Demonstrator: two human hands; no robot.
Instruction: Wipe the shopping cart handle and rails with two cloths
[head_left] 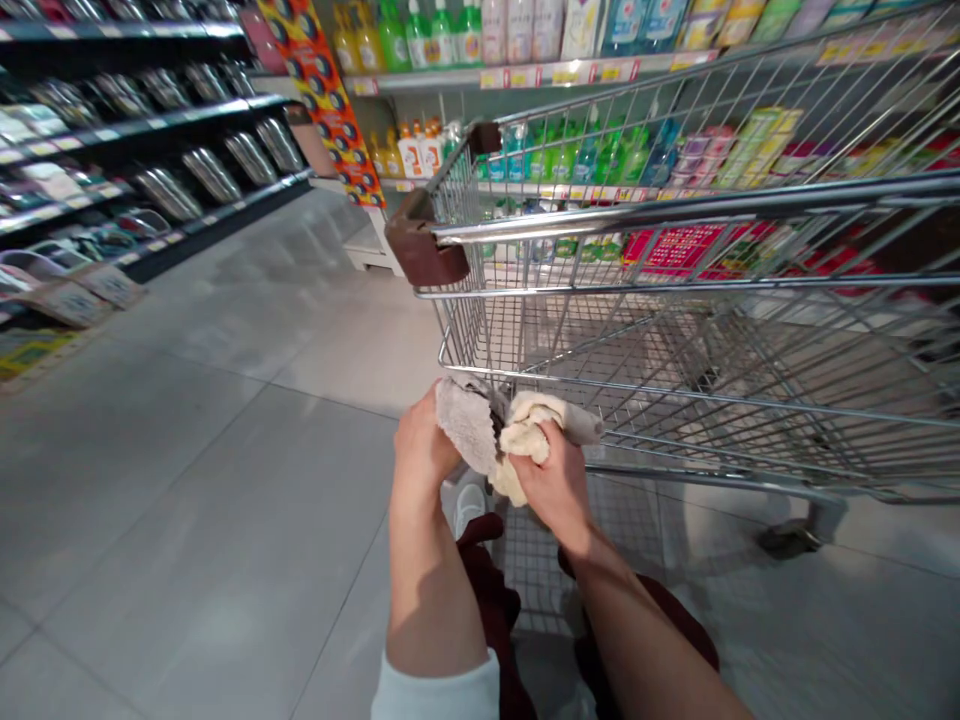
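The bundled terry cloth (525,436) presents two faces: pale grey pile on the left portion and cream pile on the right, with a dark fold between them and a flat grey tab projecting rightward. It is crumpled and gripped between the left hand (424,447) and right hand (551,482), in front of the near rail of a wire shopping cart (675,397)

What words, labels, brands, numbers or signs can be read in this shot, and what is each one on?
None can be read. The cloth between the left hand and right hand shows no text. Too small or blurred to read: the shelf price tags, the bottle labels, the orange banner, the floor signs.
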